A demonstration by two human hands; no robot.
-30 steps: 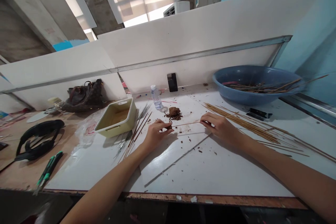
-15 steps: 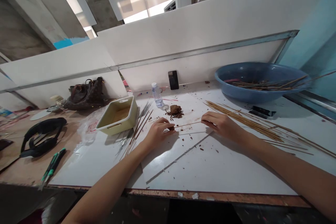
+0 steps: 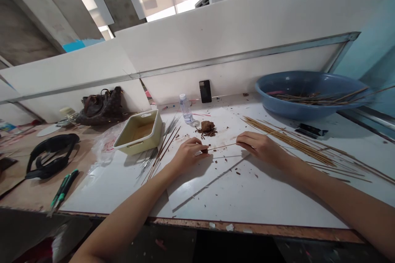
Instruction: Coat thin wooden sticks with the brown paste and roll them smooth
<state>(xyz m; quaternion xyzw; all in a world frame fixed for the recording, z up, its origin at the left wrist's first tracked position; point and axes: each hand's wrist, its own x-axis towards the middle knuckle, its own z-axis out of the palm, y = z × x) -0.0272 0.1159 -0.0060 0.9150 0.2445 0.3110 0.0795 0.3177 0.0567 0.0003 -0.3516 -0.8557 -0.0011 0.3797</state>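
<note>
A thin light-brown stick (image 3: 224, 146) runs between my two hands, just above the white tabletop. My left hand (image 3: 189, 153) is closed, thumb and fingers pinching a small dark-brown clay-like piece (image 3: 205, 151) around the stick's left end. The stick's other end is pinched in the fingertips of my right hand (image 3: 257, 144), whose palm faces down. Behind the stick lies a larger brown clay-like lump (image 3: 207, 126) with crumbs round it. Right of my right hand is a bundle of thin tan sticks (image 3: 296, 144); dark-brown coated sticks (image 3: 165, 148) lie left of my left hand.
A yellow-green basin (image 3: 138, 135) with brownish contents stands at the left, near a clear bottle (image 3: 186, 109) and an upright phone (image 3: 205, 91). A blue tub (image 3: 308, 107) of sticks is at the back right. Green-black pliers (image 3: 64, 189) and black headgear (image 3: 51, 154) lie far left.
The view has shifted slightly. My left hand and the brown piece in it have moved a little to the right along the stick, closer to my right hand, which keeps its pinch.
</note>
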